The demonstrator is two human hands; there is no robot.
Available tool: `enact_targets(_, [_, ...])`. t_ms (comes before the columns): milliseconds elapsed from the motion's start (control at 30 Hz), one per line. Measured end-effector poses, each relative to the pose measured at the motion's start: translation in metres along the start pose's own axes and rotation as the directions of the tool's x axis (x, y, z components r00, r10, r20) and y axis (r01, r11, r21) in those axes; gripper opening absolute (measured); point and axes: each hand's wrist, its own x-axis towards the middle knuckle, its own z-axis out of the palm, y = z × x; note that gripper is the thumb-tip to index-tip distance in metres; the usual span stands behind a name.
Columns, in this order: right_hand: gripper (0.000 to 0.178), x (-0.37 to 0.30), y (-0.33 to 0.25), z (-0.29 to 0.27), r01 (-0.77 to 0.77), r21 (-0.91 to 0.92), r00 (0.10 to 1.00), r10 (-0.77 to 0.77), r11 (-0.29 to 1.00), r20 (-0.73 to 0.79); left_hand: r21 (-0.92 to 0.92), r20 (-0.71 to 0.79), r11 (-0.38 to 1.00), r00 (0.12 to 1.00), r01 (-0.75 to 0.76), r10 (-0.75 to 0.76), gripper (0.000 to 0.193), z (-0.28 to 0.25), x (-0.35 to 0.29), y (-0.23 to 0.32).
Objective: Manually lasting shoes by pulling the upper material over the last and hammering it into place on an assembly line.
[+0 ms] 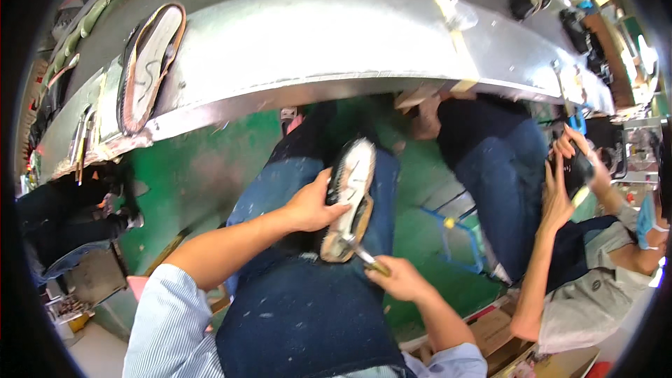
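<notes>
A shoe (355, 175) lies bottom up on my lap, with a pale insole board facing me and a dark upper folded in around its edge. My left hand (313, 203) grips it along its left side, the thumb pressed over the pale board. In my right hand (402, 280) is a short hammer (364, 254) with a metal head and a yellowish handle. Its head meets the shoe at the near end, by the heel. Whether it presses or only rests there, I cannot tell.
Across the front runs a metal-edged bench (315, 42) with a dark belt behind. Another upturned shoe (150, 70) lies at its left, beside slim tools (82, 136). Close on my right, a co-worker (560, 238) handles a dark shoe (575, 168). A blue metal frame (455, 231) stands on the green floor.
</notes>
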Motion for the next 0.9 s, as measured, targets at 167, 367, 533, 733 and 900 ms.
enact_targets(167, [0.014,0.003,0.002,-0.015,-0.184,0.221,0.973,0.145,0.958,0.182,-0.172,0.01,0.971,0.985,-0.166,0.17,0.095,0.026,-0.025,-0.03])
enact_targets(367, [0.027,-0.025,-0.018,0.006,0.102,-0.481,0.971,-0.192,0.871,-0.142,-0.209,-0.191,0.961,0.971,-0.182,0.142,0.091,0.044,-0.022,-0.022])
enact_targets(533, [0.018,-0.025,-0.003,0.013,-0.04,-0.13,0.999,0.036,0.991,-0.031,0.02,-0.34,0.957,0.898,-0.29,0.279,0.091,0.057,-0.027,-0.03])
enact_targets(733, [0.016,-0.003,0.044,-0.014,-0.29,0.362,0.896,0.119,0.886,0.427,0.019,0.124,0.986,0.98,-0.163,0.159,0.1,0.039,-0.055,-0.034])
enact_targets(900, [0.029,-0.026,-0.014,-0.024,0.031,0.123,0.996,-0.041,0.992,0.077,-0.007,0.018,0.989,0.989,-0.148,0.148,0.101,0.04,-0.044,-0.036])
